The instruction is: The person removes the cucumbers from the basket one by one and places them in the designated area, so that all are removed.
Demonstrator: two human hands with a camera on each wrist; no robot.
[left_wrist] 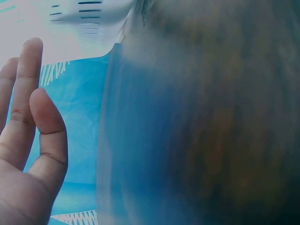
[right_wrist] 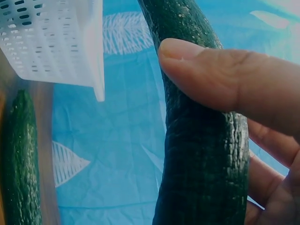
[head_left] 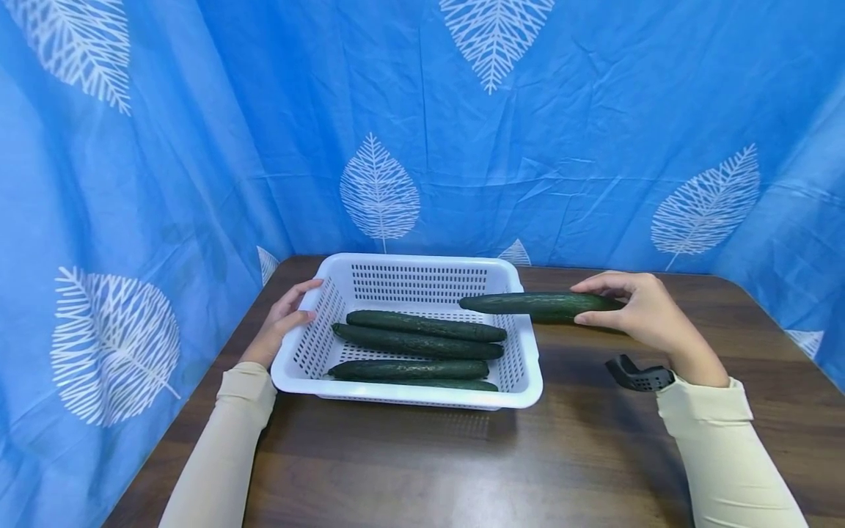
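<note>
Gripping unlabelled cucumber (head_left: 538,306), right hand (head_left: 643,312)

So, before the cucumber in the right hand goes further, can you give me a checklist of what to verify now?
1. Right hand grips the held cucumber: ok, thumb and fingers wrap one end.
2. Left hand on the white basket: ok, it touches the left rim.
3. Free space inside the basket: ok, four cucumbers in the basket lie flat, the far part bare.
4. Held cucumber clears the right rim: cannot tell.
5. Held cucumber parallel to the others: ok, roughly.
</note>
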